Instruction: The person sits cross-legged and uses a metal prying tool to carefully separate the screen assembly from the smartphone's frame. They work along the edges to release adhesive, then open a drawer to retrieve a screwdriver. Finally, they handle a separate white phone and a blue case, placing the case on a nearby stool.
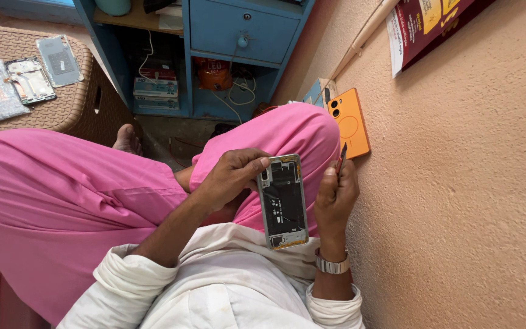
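2 hands meet near the middle of the frame over a pair of pink trouser legs point(62, 195). The left hand point(229, 176) comes in from the left and curls around the upper left edge of an opened phone point(283, 201) — its thumb lies across the top corner and the other fingers wrap behind, so the grip is closed on the phone. The phone stands nearly upright in the picture, back cover off, showing a dark inner plate with a pale frame and a gold edge at top and bottom.

The right hand point(335, 198), just right of the phone, wears a metal wristwatch point(332, 264) and pinches a thin red and dark tool point(341, 158) between thumb and fingertips; the tool points up and stands beside the phone's upper right corner — whether it touches the phone I cannot tell.

Behind the tool, an orange phone cover point(349, 122) leans against the rough tan wall point(458, 183). At upper left, a woven brown stool point(62, 103) carries loose phone parts point(30, 79), and a blue cabinet point(238, 30) fills the top centre.
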